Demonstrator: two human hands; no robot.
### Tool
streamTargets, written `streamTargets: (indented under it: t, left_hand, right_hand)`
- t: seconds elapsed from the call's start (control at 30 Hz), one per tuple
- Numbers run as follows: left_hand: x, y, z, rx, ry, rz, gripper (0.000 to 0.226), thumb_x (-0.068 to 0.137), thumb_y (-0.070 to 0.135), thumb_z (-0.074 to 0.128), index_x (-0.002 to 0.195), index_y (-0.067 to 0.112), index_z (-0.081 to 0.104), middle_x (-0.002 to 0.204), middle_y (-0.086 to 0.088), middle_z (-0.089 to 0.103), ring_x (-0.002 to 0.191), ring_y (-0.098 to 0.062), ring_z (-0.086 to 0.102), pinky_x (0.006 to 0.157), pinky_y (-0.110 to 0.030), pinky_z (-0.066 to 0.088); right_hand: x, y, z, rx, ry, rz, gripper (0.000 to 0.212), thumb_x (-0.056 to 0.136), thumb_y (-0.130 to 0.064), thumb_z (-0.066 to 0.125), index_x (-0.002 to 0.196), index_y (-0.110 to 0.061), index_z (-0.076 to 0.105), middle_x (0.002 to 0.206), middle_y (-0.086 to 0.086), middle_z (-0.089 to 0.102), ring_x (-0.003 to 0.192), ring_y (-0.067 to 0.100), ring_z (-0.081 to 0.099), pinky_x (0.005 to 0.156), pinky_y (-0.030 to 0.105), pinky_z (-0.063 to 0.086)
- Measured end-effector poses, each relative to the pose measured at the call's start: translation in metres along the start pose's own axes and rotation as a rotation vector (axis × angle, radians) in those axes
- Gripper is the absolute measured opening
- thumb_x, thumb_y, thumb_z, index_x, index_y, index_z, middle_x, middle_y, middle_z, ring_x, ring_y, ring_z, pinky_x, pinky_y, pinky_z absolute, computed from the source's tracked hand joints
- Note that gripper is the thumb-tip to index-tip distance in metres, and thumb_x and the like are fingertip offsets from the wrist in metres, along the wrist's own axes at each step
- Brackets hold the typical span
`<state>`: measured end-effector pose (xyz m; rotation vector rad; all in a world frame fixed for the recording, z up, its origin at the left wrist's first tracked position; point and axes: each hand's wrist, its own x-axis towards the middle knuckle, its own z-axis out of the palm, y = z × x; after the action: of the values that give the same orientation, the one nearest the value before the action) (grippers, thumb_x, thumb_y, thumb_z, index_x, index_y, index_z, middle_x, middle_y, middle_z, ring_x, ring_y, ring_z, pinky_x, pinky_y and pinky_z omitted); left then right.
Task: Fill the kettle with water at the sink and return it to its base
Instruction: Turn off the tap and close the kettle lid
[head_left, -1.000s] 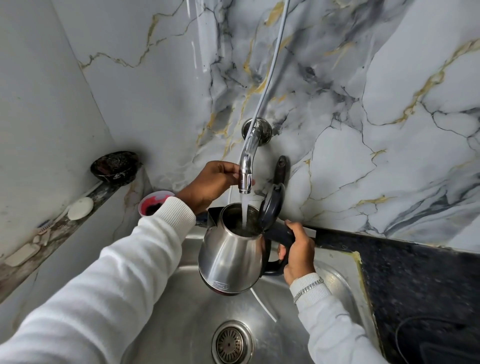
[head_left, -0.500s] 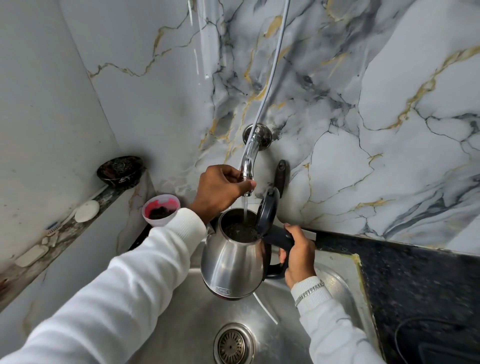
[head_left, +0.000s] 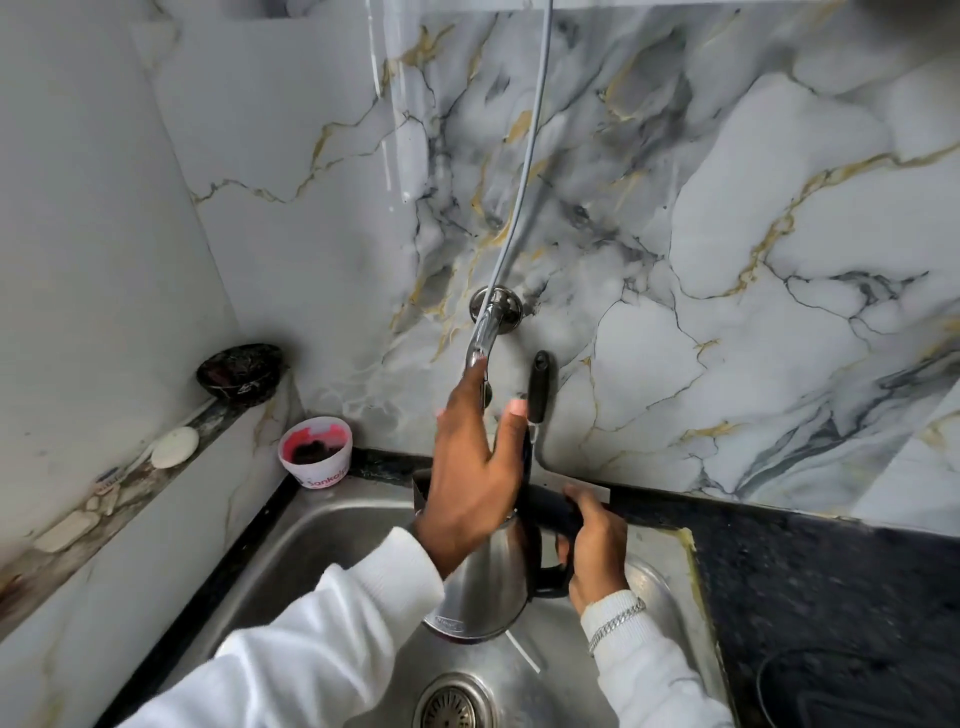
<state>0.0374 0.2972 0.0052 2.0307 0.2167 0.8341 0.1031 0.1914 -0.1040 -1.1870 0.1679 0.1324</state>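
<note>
A steel kettle (head_left: 488, 582) with a black handle hangs over the steel sink (head_left: 332, 540), under the chrome wall tap (head_left: 485, 332). My right hand (head_left: 595, 545) grips the kettle's handle. Spread open with fingers apart, my left hand (head_left: 475, 467) is in front of the kettle's mouth, its fingertips near the tap's spout. It hides the kettle's opening and most of its raised black lid. No water stream is visible.
A white tub with pink residue (head_left: 316, 451) stands at the sink's back left corner. A dark bowl (head_left: 241, 370) and soap (head_left: 174, 447) rest on the left ledge. A black counter (head_left: 831, 587) lies to the right, the drain (head_left: 454, 704) below.
My left hand has let go of the tap and opened in front of the kettle. The water stream seen earlier has stopped. The kettle stays in my right hand.
</note>
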Motion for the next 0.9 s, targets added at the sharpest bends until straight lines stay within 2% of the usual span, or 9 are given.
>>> streamTargets:
  t: [0.13, 0.27, 0.37, 0.47, 0.63, 0.73, 0.8, 0.87, 0.9]
  left_hand:
    - [-0.007, 0.001, 0.003, 0.175, -0.122, 0.052, 0.044, 0.091, 0.016, 0.049, 0.134, 0.007, 0.054, 0.149, -0.012, 0.048, 0.138, -0.023, 0.045, 0.114, -0.032, 0.036]
    - [-0.015, -0.011, -0.006, 0.314, -0.088, -0.011, 0.042, 0.088, 0.002, 0.045, 0.128, 0.003, 0.057, 0.136, -0.016, 0.060, 0.126, -0.033, 0.054, 0.108, -0.034, 0.036]
    - [-0.033, -0.023, -0.007, 0.545, -0.172, -0.002, 0.042, 0.097, 0.018, 0.038, 0.136, 0.011, 0.051, 0.138, -0.009, 0.059, 0.136, -0.027, 0.045, 0.119, -0.047, 0.020]
    - [-0.047, -0.020, -0.007, 0.616, -0.191, -0.008, 0.054, 0.097, 0.040, 0.025, 0.143, 0.017, 0.044, 0.149, -0.004, 0.049, 0.148, -0.022, 0.029, 0.123, -0.051, 0.002]
    - [-0.067, 0.005, -0.010, 0.684, -0.168, -0.010, 0.079, 0.087, 0.061, 0.009, 0.146, 0.017, 0.039, 0.152, -0.004, 0.045, 0.152, -0.024, 0.017, 0.121, -0.054, -0.006]
    - [-0.077, 0.011, -0.017, 0.562, -0.254, -0.028, 0.072, 0.093, 0.060, 0.020, 0.153, 0.019, 0.023, 0.161, -0.003, 0.029, 0.154, -0.021, 0.005, 0.120, -0.054, -0.009]
    - [-0.085, 0.017, -0.030, 0.287, -0.165, -0.074, 0.065, 0.099, 0.048, 0.033, 0.154, 0.016, 0.018, 0.164, -0.006, 0.020, 0.154, -0.020, 0.007, 0.123, -0.045, -0.001]
    - [-0.093, 0.020, -0.043, 0.035, -0.010, -0.199, 0.058, 0.101, 0.037, 0.037, 0.151, 0.009, 0.027, 0.161, -0.011, 0.028, 0.151, -0.024, 0.020, 0.125, -0.039, 0.012]
    - [-0.096, 0.021, -0.048, -0.047, 0.016, -0.288, 0.055, 0.101, 0.038, 0.036, 0.146, 0.007, 0.037, 0.157, -0.014, 0.037, 0.147, -0.027, 0.030, 0.124, -0.041, 0.018]
  right_hand:
    - [-0.010, -0.003, -0.007, -0.020, 0.008, 0.002, 0.032, 0.080, -0.017, 0.064, 0.050, -0.009, 0.057, 0.039, 0.004, 0.039, 0.029, 0.016, 0.032, 0.034, 0.019, 0.020]
    - [-0.018, -0.008, -0.015, 0.007, 0.029, 0.025, 0.029, 0.078, -0.017, 0.067, 0.052, -0.008, 0.057, 0.038, 0.005, 0.039, 0.029, 0.017, 0.032, 0.034, 0.019, 0.020]
    - [-0.024, -0.013, -0.021, 0.031, 0.053, 0.025, 0.028, 0.078, -0.018, 0.067, 0.055, -0.006, 0.058, 0.038, 0.004, 0.039, 0.029, 0.017, 0.030, 0.034, 0.020, 0.019]
    - [-0.033, -0.020, -0.026, 0.029, 0.045, 0.009, 0.031, 0.078, -0.019, 0.067, 0.052, -0.007, 0.056, 0.039, 0.006, 0.041, 0.030, 0.018, 0.032, 0.034, 0.021, 0.020]
    - [-0.052, -0.035, -0.033, 0.039, 0.014, -0.036, 0.035, 0.073, -0.023, 0.069, 0.041, -0.015, 0.056, 0.041, 0.004, 0.045, 0.031, 0.017, 0.035, 0.034, 0.021, 0.023]
    - [-0.062, -0.045, -0.042, -0.003, 0.013, -0.053, 0.031, 0.073, -0.023, 0.069, 0.046, -0.014, 0.056, 0.041, 0.004, 0.045, 0.031, 0.017, 0.035, 0.035, 0.020, 0.023]
    - [-0.074, -0.054, -0.050, -0.014, -0.004, -0.071, 0.031, 0.073, -0.023, 0.069, 0.047, -0.011, 0.057, 0.040, 0.004, 0.044, 0.030, 0.016, 0.035, 0.035, 0.020, 0.023]
    - [-0.085, -0.063, -0.060, -0.053, -0.010, -0.086, 0.029, 0.072, -0.027, 0.069, 0.053, -0.008, 0.059, 0.039, 0.003, 0.043, 0.031, 0.016, 0.034, 0.035, 0.021, 0.024]
    - [-0.089, -0.068, -0.064, -0.062, -0.015, -0.095, 0.028, 0.070, -0.029, 0.069, 0.055, -0.007, 0.059, 0.039, 0.002, 0.043, 0.032, 0.016, 0.034, 0.035, 0.021, 0.024]
